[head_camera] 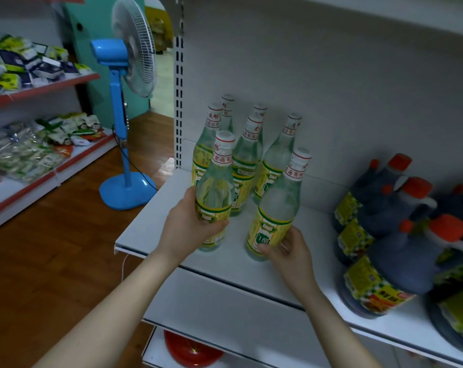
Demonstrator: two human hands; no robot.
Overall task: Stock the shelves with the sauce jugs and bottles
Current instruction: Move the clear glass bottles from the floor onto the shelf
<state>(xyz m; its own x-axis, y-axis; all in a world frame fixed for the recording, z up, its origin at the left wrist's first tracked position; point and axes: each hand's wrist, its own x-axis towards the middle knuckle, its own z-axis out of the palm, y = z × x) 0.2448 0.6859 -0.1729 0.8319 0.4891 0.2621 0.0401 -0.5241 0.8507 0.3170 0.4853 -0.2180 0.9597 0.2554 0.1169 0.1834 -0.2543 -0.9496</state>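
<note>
Several clear bottles (245, 155) with yellow-green labels and white caps stand at the left end of a white shelf (150, 221). My left hand (188, 227) grips the front-left bottle (215, 187) around its lower label; its base is on or just above the shelf. My right hand (289, 248) holds the base of the front-right bottle (275, 208), thumb across the label, and this bottle leans slightly to the right. Dark sauce jugs (395, 251) with orange caps and yellow labels crowd the right end of the same shelf.
A blue standing fan (124, 123) stands on the wooden floor left of the shelf unit. Shelves with packaged goods (25, 144) run along the left wall. A red object (190, 351) lies on the lower shelf. Bare shelf shows between bottles and jugs.
</note>
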